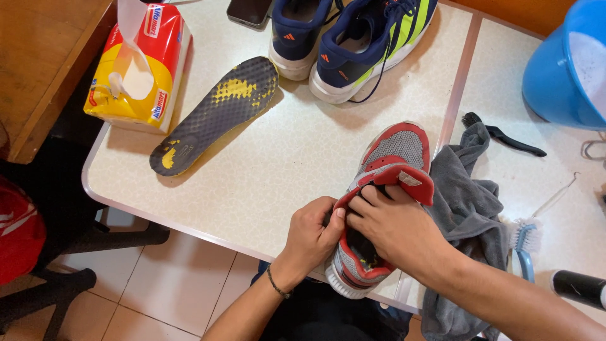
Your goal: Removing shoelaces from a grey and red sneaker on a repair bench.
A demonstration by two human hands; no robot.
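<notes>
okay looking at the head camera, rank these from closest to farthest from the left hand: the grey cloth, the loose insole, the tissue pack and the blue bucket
From the left hand, which holds the red shoe:
1. Grey cloth, just right of the shoe.
2. Loose insole, up and to the left on the table.
3. Tissue pack, at the far left corner.
4. Blue bucket, at the far right corner.

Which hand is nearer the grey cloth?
Right. The right hand is on the red shoe, almost against the grey cloth; the left hand grips the shoe's far side.
</notes>
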